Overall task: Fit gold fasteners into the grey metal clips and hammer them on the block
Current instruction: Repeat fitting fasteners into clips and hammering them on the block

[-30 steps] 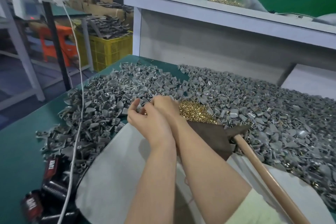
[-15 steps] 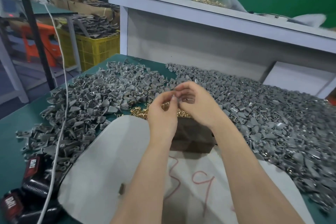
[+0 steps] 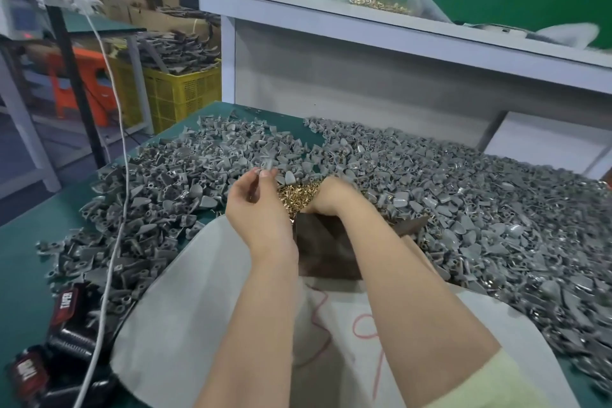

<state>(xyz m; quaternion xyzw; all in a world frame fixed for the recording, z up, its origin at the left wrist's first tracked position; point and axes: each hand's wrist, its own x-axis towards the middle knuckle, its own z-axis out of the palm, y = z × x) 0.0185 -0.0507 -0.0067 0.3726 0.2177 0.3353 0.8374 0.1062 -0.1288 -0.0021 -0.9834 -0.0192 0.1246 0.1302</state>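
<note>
Now, step in hand: the fitting stage, I judge. One clip is picked and a fastener is being sought; no hammering yet.
Green bench (image 3: 33,242): carries everything below.
Grey metal clips (image 3: 172,195): heaped loose, spread from 9 o'clock round to 3 o'clock of the block.
Left hand (image 3: 255,209): at 11 o'clock of the block, thumb and fingertip pinched on a single grey clip (image 3: 266,165), held above the heap.
Gold fasteners (image 3: 298,197): small pile at 12 o'clock of the block, between the two hands.
Right hand (image 3: 331,197): knuckles up, fingers dipped into the gold fasteners; whether they grip one I cannot tell.
Block (image 3: 326,250): dark, lying between the forearms.
Next move: likely calls for drawing out one fastener singly, lining it with the clip's hole and seating it before it goes down on the block.
</note>
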